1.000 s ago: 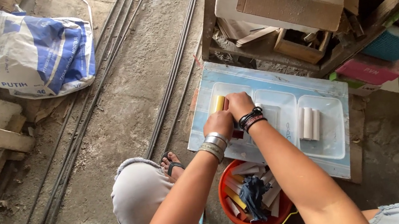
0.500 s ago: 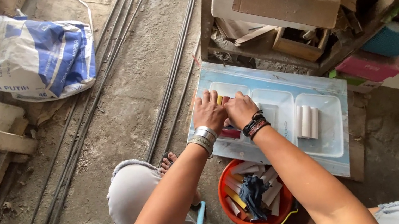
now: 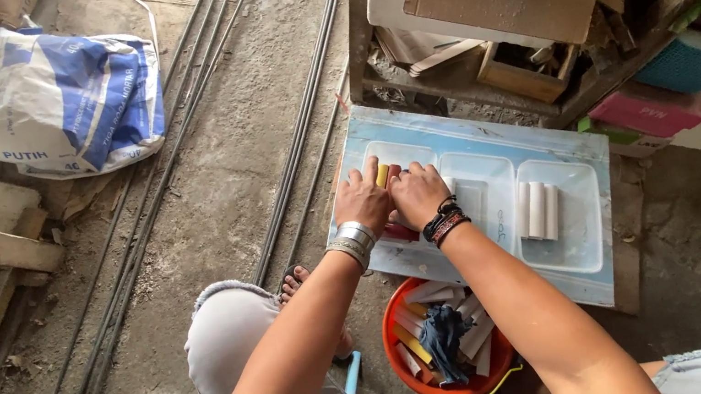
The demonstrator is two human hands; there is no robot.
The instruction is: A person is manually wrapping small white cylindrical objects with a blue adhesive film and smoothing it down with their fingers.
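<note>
yellow piece: lies in the left compartment of the pale blue tray, between both hands
left hand: fingers closed over the piece, pressing it down
right hand: clamped beside it; what it grips, I cannot tell
doing it well: keep the piece flat and square
count: three compartments, three white tubes, one orange bucket of offcuts

I see soft, even daylight with faint shadows under my arms, mild glare on the pale plastic tray, sharp focus, and slight wide-angle stretching at edges.
</note>
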